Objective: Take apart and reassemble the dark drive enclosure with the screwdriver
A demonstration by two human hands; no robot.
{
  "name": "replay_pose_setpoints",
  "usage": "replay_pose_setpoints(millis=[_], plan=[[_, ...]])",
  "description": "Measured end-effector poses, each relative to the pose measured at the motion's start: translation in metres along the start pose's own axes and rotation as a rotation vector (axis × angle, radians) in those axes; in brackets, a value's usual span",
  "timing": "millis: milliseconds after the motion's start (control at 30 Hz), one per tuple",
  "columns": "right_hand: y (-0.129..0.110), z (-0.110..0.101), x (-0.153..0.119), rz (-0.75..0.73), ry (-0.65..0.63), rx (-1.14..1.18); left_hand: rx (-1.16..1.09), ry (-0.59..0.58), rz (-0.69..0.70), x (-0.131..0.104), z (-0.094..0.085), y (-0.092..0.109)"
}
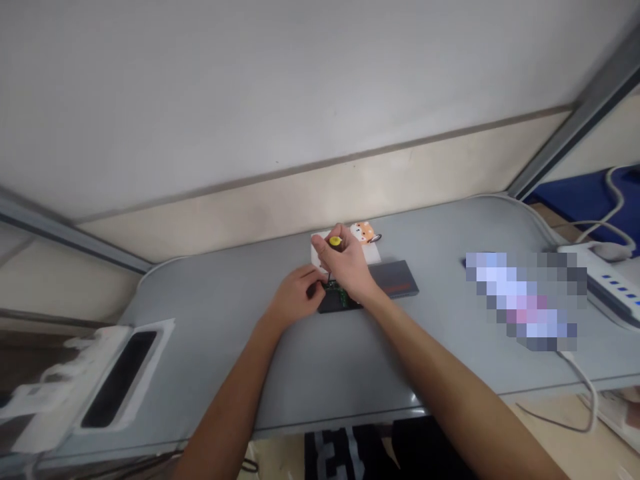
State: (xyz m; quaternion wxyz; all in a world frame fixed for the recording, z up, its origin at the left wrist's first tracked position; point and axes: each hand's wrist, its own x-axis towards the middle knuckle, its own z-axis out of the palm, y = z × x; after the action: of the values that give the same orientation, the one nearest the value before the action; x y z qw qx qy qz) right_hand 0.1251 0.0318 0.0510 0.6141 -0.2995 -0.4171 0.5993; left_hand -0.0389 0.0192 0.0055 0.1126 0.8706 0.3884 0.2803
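Note:
My right hand (pixel 350 261) is closed round a screwdriver (pixel 335 242) with a yellow-topped handle, held upright. Its thin shaft points down at an opened black device (pixel 333 304) with a green circuit board (pixel 343 297). At the left edge of that device my left hand (pixel 299 293) has thumb and fingers curled together near the screwdriver's tip. Whatever lies between those fingertips is too small to make out. Partly behind my right wrist lies a flat dark grey case (pixel 397 279) with faint reddish marking. My right hand covers part of the board.
Behind my hands are white paper (pixel 373 253) and an orange-and-white animal-face item (pixel 364 232). A black phone-like slab (pixel 120 380) lies left beside a white power strip (pixel 65 393). At right are a pixelated object (pixel 520 300), a cable (pixel 593 393) and another power strip (pixel 610 287).

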Motion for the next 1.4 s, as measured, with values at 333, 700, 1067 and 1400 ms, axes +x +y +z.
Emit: replay_pose_setpoints(millis=[333, 700, 1067, 1400], plan=[[-0.006, -0.018, 0.005, 0.01, -0.109, 0.031, 0.043, 0.001, -0.009, -0.001, -0.002, 0.007], [-0.005, -0.025, 0.012, 0.057, -0.134, 0.119, 0.058, -0.023, 0.015, 0.002, -0.003, 0.004], [0.01, -0.032, 0.013, -0.211, 0.054, -0.344, 0.061, -0.03, -0.042, -0.001, -0.002, 0.008], [-0.059, -0.04, -0.019, -0.542, 0.091, -0.563, -0.249, -0.145, -0.268, -0.017, -0.018, 0.009]])
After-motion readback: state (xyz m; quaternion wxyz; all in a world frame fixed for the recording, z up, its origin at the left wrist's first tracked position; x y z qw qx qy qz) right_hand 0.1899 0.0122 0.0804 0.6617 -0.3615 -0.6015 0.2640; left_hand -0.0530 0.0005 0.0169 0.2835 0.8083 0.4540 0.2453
